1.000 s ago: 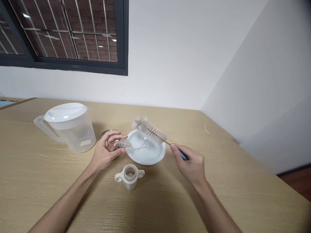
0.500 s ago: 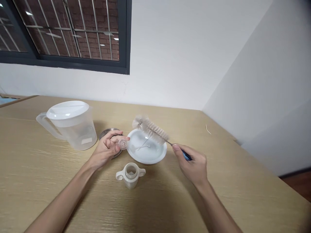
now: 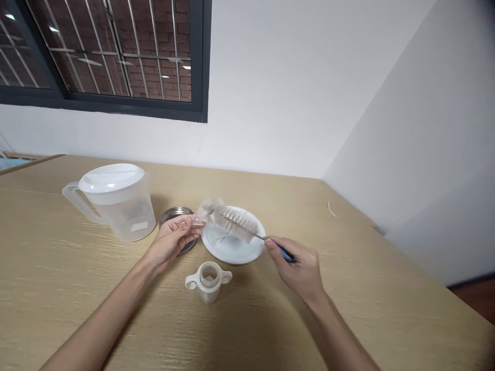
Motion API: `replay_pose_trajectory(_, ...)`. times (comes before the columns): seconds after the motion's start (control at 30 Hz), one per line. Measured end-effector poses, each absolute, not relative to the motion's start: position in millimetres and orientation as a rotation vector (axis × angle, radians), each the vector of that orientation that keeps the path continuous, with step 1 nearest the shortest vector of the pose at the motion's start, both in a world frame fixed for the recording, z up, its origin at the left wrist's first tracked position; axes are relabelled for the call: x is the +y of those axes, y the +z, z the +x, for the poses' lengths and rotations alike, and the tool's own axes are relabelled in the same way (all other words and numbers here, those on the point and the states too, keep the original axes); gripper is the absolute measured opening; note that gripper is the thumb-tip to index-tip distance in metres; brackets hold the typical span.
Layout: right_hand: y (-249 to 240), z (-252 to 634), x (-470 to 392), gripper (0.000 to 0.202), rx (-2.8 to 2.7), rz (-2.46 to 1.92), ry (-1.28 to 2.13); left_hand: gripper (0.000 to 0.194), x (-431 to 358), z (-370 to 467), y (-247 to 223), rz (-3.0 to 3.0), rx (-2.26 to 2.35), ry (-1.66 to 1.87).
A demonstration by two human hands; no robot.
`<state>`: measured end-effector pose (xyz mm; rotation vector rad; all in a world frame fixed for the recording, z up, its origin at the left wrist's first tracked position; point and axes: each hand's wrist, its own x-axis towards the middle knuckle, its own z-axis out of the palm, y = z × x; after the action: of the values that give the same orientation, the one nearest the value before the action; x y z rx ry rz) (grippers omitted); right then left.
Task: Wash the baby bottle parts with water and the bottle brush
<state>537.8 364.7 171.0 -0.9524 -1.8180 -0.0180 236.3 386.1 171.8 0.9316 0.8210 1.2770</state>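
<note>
My right hand (image 3: 299,265) is closed round the blue handle of a bristle brush (image 3: 234,222). The brush points left above a white bowl (image 3: 232,252), in which a thin pale item lies. Between the fingers of my left hand (image 3: 174,237) is a small clear nipple-like piece (image 3: 198,219), and the brush tip is at it; whether the bristles are inside it I cannot tell. A two-handled bottle (image 3: 209,286) with its top open stands upright in front of the bowl. Behind my left hand, a round metal dish (image 3: 176,210) is partly hidden.
A clear pitcher (image 3: 126,211) with a white lid stands at the left on the wooden table (image 3: 162,330). Near the right edge lies a thin pale strip (image 3: 331,209). A wall and a barred window are behind.
The brush has moved left and down, bringing its tip to the clear piece. My left hand has turned, tipping that piece toward the bristles.
</note>
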Motion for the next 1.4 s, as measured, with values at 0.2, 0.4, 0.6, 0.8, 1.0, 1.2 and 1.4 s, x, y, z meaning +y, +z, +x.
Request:
replay_pose_trajectory(0.2, 169.8, 542.4, 369.1, 0.018, -1.755, -1.042, -0.155, 0.031, 386.6, 230.4, 176.0, 0.981, 0.848, 1.320)
replay_pose_trajectory(0.4, 168.8, 542.2, 368.2, 0.015, -1.725, -1.038, -0.169, 0.052, 396.4, 206.9, 178.4, 1.143, 1.086, 1.607)
replay_pose_trajectory(0.6, 166.7, 543.1, 368.4, 0.014, -1.723, -1.026, -0.166, 0.047, 399.6, 194.5, 176.2, 1.733, 1.580, 1.497)
replay_pose_trajectory(0.8, 166.0, 543.2, 369.5, 0.016, -1.713, -1.052, -0.173, 0.036, 404.4, 183.0, 166.9, 2.203, 1.803, 1.116)
replay_pose_trajectory(1.0, 165.1, 542.9, 370.1, 0.017, -1.717, -1.068, -0.169, 0.033, 404.5, 169.2, 159.1, 2.324, 1.607, 0.691)
replay_pose_trajectory(1.2, 165.0, 542.9, 369.7, 0.016, -1.734, -1.062, -0.193, 0.030, 402.9, 168.1, 154.3, 2.351, 1.589, 0.619)
replay_pose_trajectory(1.4, 167.0, 547.7, 371.4, 0.017, -1.686, -1.084, -0.221, 0.032, 400.0, 184.4, 166.6, 2.446, 1.636, 0.770)
